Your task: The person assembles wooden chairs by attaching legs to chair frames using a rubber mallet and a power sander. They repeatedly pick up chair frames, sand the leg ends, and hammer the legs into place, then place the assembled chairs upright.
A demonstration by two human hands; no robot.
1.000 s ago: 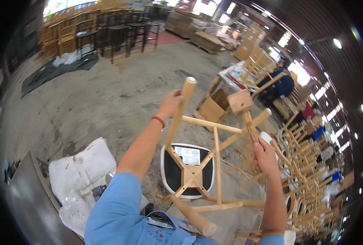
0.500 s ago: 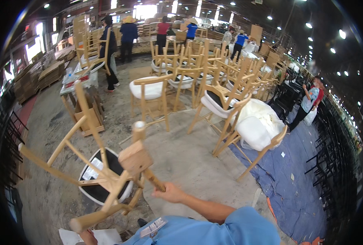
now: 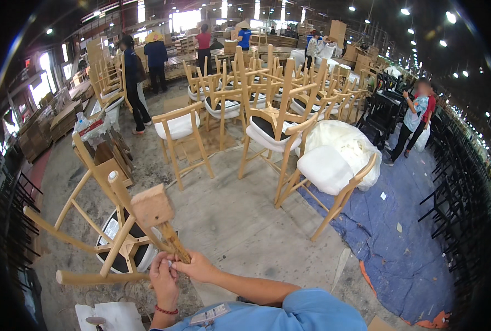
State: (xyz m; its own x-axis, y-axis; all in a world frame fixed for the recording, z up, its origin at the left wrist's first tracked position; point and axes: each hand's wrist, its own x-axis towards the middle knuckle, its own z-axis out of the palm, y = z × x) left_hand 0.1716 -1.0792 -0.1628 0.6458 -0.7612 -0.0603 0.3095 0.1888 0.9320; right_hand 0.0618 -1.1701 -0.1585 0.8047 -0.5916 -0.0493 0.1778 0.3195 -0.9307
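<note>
Dozens of pale wooden chairs point(image 3: 267, 110) crowd a big dim factory hall from eleven to one o'clock, strip lights overhead and several people standing far back among them. Its concrete floor point(image 3: 240, 220) is dusty and bare in the middle; a blue tarpaulin point(image 3: 405, 231) covers it from three to five o'clock, and black metal frames point(image 3: 460, 182) line the right edge. At two o'clock a white-cushioned chair point(image 3: 331, 176) leans tilted against a bulky white plastic-wrapped bundle point(image 3: 347, 143). At nine o'clock an open wooden crate point(image 3: 105, 160) stands on the floor; its contents cannot be made out.

Nearer, at eight o'clock, an overturned chair frame point(image 3: 110, 243) with a black seat lies legs-up on the floor. Just right of it a wooden mallet point(image 3: 157, 218) stands tilted, block head up, touching one raised leg.

Both forearms enter from the bottom edge in blue sleeves. The right hand point(image 3: 198, 267) is closed round the lower mallet handle. The left hand point(image 3: 163, 278), a red band at its wrist, curls its fingers against the handle end and frame beside it; what exactly it grips I cannot tell.
</note>
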